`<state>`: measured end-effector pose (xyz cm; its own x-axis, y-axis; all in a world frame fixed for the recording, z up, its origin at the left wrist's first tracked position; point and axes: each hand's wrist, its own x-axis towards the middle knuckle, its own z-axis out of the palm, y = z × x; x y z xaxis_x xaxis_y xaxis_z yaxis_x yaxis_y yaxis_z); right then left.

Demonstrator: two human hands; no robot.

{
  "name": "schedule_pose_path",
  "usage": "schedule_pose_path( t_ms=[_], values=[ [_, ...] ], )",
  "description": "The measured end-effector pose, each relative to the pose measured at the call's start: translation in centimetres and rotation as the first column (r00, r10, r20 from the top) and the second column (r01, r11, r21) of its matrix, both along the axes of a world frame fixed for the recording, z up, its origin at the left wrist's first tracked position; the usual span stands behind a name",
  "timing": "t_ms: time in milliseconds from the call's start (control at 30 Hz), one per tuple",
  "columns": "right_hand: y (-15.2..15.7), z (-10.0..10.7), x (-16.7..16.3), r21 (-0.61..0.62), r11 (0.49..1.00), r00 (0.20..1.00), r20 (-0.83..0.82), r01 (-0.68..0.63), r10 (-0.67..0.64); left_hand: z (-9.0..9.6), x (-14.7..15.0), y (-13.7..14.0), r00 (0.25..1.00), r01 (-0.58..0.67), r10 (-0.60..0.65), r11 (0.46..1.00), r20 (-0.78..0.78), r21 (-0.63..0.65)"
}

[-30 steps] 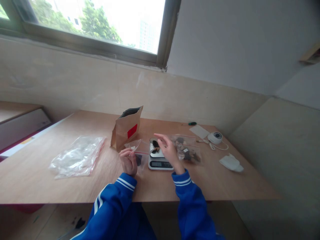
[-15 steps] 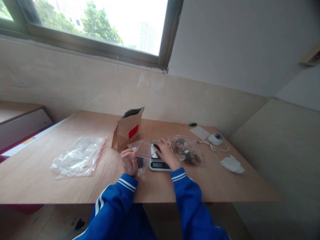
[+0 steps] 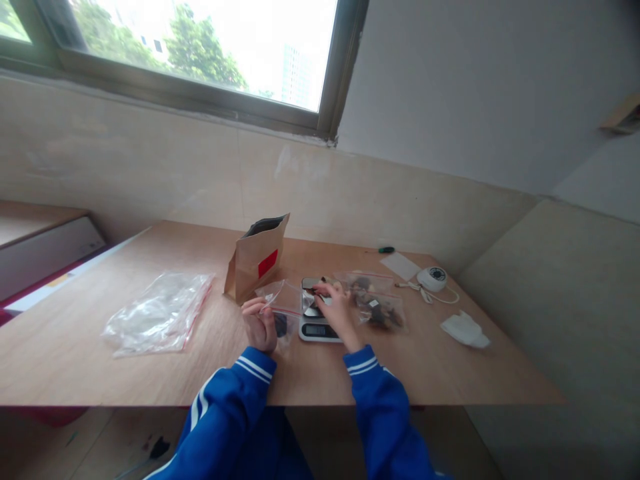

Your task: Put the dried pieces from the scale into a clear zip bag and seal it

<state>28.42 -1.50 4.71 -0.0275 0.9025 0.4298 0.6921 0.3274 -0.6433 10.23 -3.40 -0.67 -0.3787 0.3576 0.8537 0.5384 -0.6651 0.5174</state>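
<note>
My left hand pinches the flimsy, slippery zip bag at its rim; my right hand rests loosely spread over dark, light pieces on the scale.

Scale: small digital one, mid-table, dark pieces on its plate.
Right hand: over the scale, fingers on the dark pieces.
Left hand: just left of the scale, pinching a small clear zip bag.
Brown paper pouch: upright, behind-left of the scale.
Filled bags: just right of the scale.
</note>
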Motion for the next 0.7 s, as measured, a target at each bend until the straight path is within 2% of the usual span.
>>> schedule_pose_path(
  t_ms=[133, 333, 433, 533, 633, 700],
  values=[
    [0.2, 1.0, 0.4, 0.01, 1.0, 0.947, -0.321, 0.011, -0.007, 0.0, 0.1, 0.0, 1.0, 0.0, -0.001, 1.0, -0.003, -0.009],
    [0.2, 1.9, -0.1, -0.007, 1.0, 0.894, -0.448, 0.014, -0.016, 0.1, 0.0, 0.1, 1.0, -0.027, 0.026, 0.999, -0.014, -0.029],
    [-0.1, 2.0, -0.3, 0.005, 1.0, 0.934, -0.357, 0.018, -0.015, 0.1, 0.0, 0.1, 1.0, -0.013, 0.012, 0.998, -0.015, -0.053],
    [-0.4, 1.4, -0.2, -0.001, 0.998, 0.989, -0.133, -0.067, 0.066, 0.1, 0.0, 0.0, 1.0, -0.016, 0.016, 0.998, -0.003, -0.058],
    [-0.7, 0.3, 0.0, -0.051, 0.98, 0.978, 0.08, -0.191, 0.195, 0.1, 0.1, 0.0, 1.0, -0.03, 0.03, 0.998, 0.008, -0.057],
    [-0.9, -0.5, 0.0, -0.089, 0.97, 0.961, 0.142, -0.227, 0.238, 0.0, 0.1, 0.0, 0.999, -0.034, 0.035, 0.998, 0.022, -0.057]
  ],
)
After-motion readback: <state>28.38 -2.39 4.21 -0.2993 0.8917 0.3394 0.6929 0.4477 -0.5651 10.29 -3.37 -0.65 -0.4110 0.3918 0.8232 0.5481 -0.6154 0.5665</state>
